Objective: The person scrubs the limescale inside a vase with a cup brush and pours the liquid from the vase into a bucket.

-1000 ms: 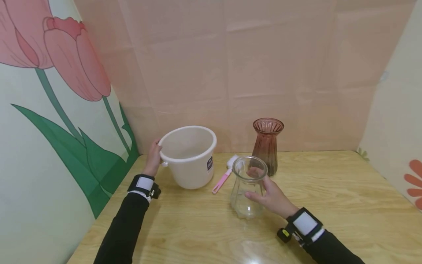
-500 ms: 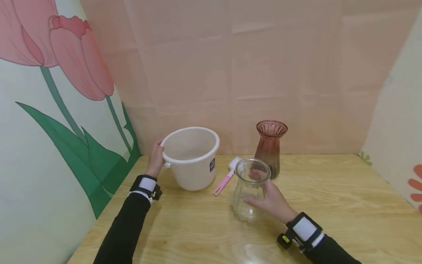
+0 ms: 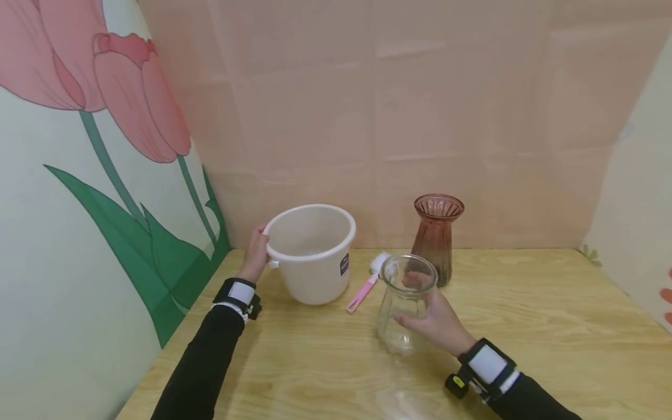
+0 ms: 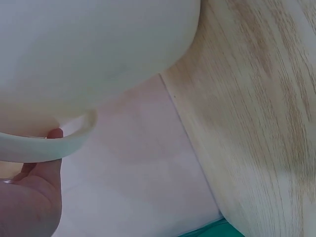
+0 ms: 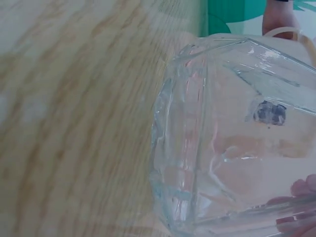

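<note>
In the head view my left hand [image 3: 256, 252] grips the left side of a white plastic bucket [image 3: 312, 280] at its rim. The left wrist view shows the thumb [image 4: 47, 173] bent round a white band [image 4: 42, 149] of the bucket. My right hand [image 3: 436, 321] holds a clear glass vase [image 3: 391, 318], thumb on the near side and fingers behind it. Seen from the right wrist, the vase's faceted base [image 5: 180, 148] is close to the wooden surface. Between bucket and vase lies a pink-handled brush [image 3: 362, 293] with a white head.
A reddish-brown ribbed glass vase [image 3: 436, 251] stands upright just behind the clear one. The wooden table [image 3: 315, 367] reaches back to a pinkish sheet [image 3: 394, 116]. On the left is a wall with painted tulips [image 3: 142, 105], and a pale wall [image 3: 637, 204] rises on the right.
The whole head view has shifted slightly, so everything appears a little further right. Both hands keep their holds on the bucket and the clear vase.
</note>
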A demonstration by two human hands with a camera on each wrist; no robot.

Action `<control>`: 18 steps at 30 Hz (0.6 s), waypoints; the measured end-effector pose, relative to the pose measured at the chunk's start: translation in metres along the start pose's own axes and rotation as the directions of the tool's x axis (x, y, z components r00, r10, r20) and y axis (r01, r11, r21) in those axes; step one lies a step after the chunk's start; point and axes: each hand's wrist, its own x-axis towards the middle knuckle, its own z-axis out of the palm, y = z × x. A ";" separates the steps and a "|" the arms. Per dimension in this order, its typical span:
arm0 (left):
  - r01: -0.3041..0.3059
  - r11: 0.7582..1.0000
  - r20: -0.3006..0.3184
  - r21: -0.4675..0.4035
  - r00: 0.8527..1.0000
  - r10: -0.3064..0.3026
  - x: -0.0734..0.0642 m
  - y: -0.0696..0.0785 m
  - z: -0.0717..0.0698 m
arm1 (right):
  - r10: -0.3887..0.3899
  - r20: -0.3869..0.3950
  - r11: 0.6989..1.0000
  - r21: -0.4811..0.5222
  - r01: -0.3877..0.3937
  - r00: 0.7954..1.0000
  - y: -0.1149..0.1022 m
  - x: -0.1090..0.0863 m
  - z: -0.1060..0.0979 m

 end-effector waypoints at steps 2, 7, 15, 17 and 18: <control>-0.004 1.000 0.002 -0.002 1.000 0.004 -0.001 0.000 0.000 | -0.014 -0.004 1.000 -0.008 0.014 1.000 -0.002 0.001 0.000; -0.017 1.000 0.001 0.005 1.000 0.017 -0.001 0.000 0.001 | -0.065 -0.014 0.998 -0.017 0.064 0.998 -0.006 0.007 0.001; -0.012 0.999 -0.005 0.030 1.000 0.012 0.001 -0.002 -0.001 | -0.027 -0.015 0.995 -0.096 0.025 1.000 -0.017 0.028 -0.006; -0.018 0.999 0.000 0.032 1.000 0.018 0.000 -0.002 -0.001 | -0.023 -0.002 0.994 -0.104 0.023 1.000 -0.024 0.035 -0.010; -0.018 0.999 0.006 0.028 1.000 0.018 -0.001 -0.001 -0.001 | -0.024 0.008 0.994 -0.103 0.025 1.000 -0.027 0.040 -0.012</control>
